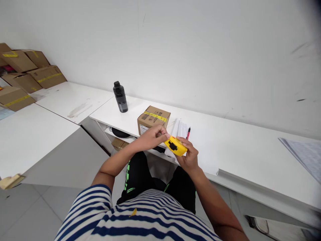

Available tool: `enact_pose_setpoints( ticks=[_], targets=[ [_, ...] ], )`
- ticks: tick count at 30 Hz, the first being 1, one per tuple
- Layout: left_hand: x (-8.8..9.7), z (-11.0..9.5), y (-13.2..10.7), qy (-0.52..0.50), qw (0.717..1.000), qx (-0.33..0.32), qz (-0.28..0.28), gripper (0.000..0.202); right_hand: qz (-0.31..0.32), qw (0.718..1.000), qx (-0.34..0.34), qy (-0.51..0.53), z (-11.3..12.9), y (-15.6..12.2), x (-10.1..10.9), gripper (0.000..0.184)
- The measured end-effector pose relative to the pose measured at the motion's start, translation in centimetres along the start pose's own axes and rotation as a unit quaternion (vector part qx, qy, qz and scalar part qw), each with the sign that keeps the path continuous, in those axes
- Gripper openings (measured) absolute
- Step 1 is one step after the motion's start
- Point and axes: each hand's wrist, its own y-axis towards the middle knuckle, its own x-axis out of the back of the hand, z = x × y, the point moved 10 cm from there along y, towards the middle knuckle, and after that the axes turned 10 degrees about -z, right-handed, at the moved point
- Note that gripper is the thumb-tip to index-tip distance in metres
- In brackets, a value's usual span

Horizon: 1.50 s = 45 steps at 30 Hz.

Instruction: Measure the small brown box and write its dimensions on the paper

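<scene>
My right hand (189,155) is wrapped around a yellow tape measure (176,146) with a black patch on its side. At the upper left end of the tape measure, my left hand (155,135) pinches with thumb and forefinger. Exactly what its fingertips grip is too small to make out. Just behind my left hand, a taped cardboard box (155,115) with printed markings stands on the white table (230,144). Papers (179,128) and a red-and-black pen (188,133) lie behind the tape measure.
A dark water bottle (120,97) stands upright left of the box. Several taped cartons (48,76) are stacked at the far left. Printed sheets (303,154) lie at the table's right end. Beneath the tabletop, a shelf (107,131) holds dark items.
</scene>
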Motion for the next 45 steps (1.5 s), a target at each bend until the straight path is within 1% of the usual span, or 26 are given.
enact_pose_setpoints(
  ticks=[1, 3, 5, 6, 7, 9, 11, 12, 13, 15, 16, 17, 19, 20, 21, 23, 24, 25, 26, 27, 29, 31, 35, 41, 43, 45],
  targets=[
    [-0.5, 0.4, -0.1, -0.011, 1.000, 0.014, 0.013, 0.038, 0.005, 1.000, -0.011, 0.001, -0.1, 0.3, 0.0, 0.043],
    [-0.3, 1.0, 0.0, -0.039, 0.999, 0.030, 0.024, 0.045, 0.027, 0.998, -0.058, -0.007, -0.9, 1.4, -0.1, 0.044],
    [1.0, 1.9, 0.1, -0.072, 0.996, 0.050, 0.016, 0.049, 0.063, 0.991, -0.121, -0.019, -2.3, 3.3, -0.3, 0.045],
    [2.1, 2.4, 0.1, -0.092, 0.994, 0.064, -0.003, 0.050, 0.085, 0.985, -0.145, -0.022, -3.1, 4.5, -0.5, 0.044],
    [3.5, 3.0, 0.1, -0.115, 0.990, 0.076, -0.032, 0.051, 0.111, 0.980, -0.164, -0.025, -3.9, 5.8, -0.7, 0.043],
    [6.7, 4.3, -0.2, -0.154, 0.977, 0.085, -0.118, 0.050, 0.172, 0.968, -0.180, -0.032, -5.6, 8.7, -1.3, 0.041],
    [9.5, 5.6, -1.0, -0.150, 0.962, 0.083, -0.210, 0.046, 0.252, 0.949, -0.184, -0.052, -7.6, 11.6, -2.5, 0.040],
    [10.4, 6.4, -1.5, -0.130, 0.957, 0.087, -0.244, 0.044, 0.305, 0.933, -0.176, -0.072, -8.7, 12.9, -3.4, 0.039],
    [10.8, 7.2, -1.9, -0.098, 0.953, 0.097, -0.269, 0.043, 0.355, 0.915, -0.161, -0.104, -9.7, 14.1, -4.4, 0.036],
    [10.5, 8.3, -2.4, -0.008, 0.949, 0.117, -0.293, 0.039, 0.438, 0.870, -0.114, -0.193, -11.8, 16.2, -6.5, 0.029],
    [10.0, 8.4, -2.4, 0.049, 0.945, 0.115, -0.301, 0.036, 0.471, 0.844, -0.090, -0.241, -12.7, 17.1, -7.7, 0.028],
    [9.4, 8.2, -2.2, 0.112, 0.939, 0.102, -0.310, 0.032, 0.499, 0.816, -0.066, -0.284, -13.5, 17.9, -9.0, 0.027],
    [8.2, 7.1, -1.6, 0.225, 0.914, 0.061, -0.332, 0.025, 0.541, 0.763, -0.017, -0.353, -14.6, 18.8, -11.7, 0.026],
    [7.6, 6.7, -1.2, 0.264, 0.902, 0.046, -0.340, 0.023, 0.552, 0.744, 0.010, -0.377, -14.9, 19.1, -13.1, 0.026],
    [7.0, 6.5, -0.8, 0.287, 0.893, 0.038, -0.344, 0.021, 0.559, 0.728, 0.038, -0.395, -15.1, 19.2, -14.4, 0.025],
    [6.4, 6.9, 0.1, 0.300, 0.887, 0.044, -0.349, 0.012, 0.562, 0.708, 0.092, -0.417, -15.2, 19.0, -16.7, 0.025],
    [6.3, 7.3, 0.4, 0.298, 0.886, 0.048, -0.351, 0.013, 0.562, 0.701, 0.113, -0.424, -15.3, 18.7, -17.5, 0.026],
    [6.3, 7.6, 0.7, 0.294, 0.887, 0.049, -0.352, 0.024, 0.561, 0.695, 0.128, -0.430, -15.4, 18.4, -18.0, 0.028],
    [6.1, 7.9, 1.1, 0.289, 0.891, 0.044, -0.347, 0.035, 0.559, 0.691, 0.138, -0.436, -15.6, 18.0, -18.4, 0.030],
    [5.8, 8.1, 1.5, 0.282, 0.899, 0.033, -0.332, 0.041, 0.555, 0.690, 0.144, -0.442, -15.7, 17.7, -18.6, 0.034],
    [4.7, 8.2, 2.4, 0.263, 0.923, -0.001, -0.281, 0.038, 0.539, 0.696, 0.149, -0.450, -15.7, 17.3, -18.6, 0.040],
    [4.1, 8.1, 2.9, 0.239, 0.938, -0.025, -0.251, 0.033, 0.523, 0.707, 0.147, -0.453, -15.7, 17.1, -18.3, 0.043],
    [4.6, 8.0, 3.0, 0.214, 0.938, -0.022, -0.273, 0.033, 0.509, 0.717, 0.133, -0.456, -15.6, 16.4, -17.8, 0.045],
    [4.4, 8.3, 2.6, 0.232, 0.935, -0.010, -0.269, 0.025, 0.476, 0.750, 0.116, -0.445, -15.0, 15.9, -18.4, 0.047],
    [4.5, 8.5, 2.4, 0.244, 0.934, -0.018, -0.260, 0.026, 0.474, 0.756, 0.107, -0.438, -14.9, 15.8, -18.6, 0.049],
    [4.5, 8.8, 2.4, 0.260, 0.937, -0.031, -0.231, 0.031, 0.477, 0.763, 0.095, -0.425, -14.9, 15.8, -18.5, 0.054]
  ],
)
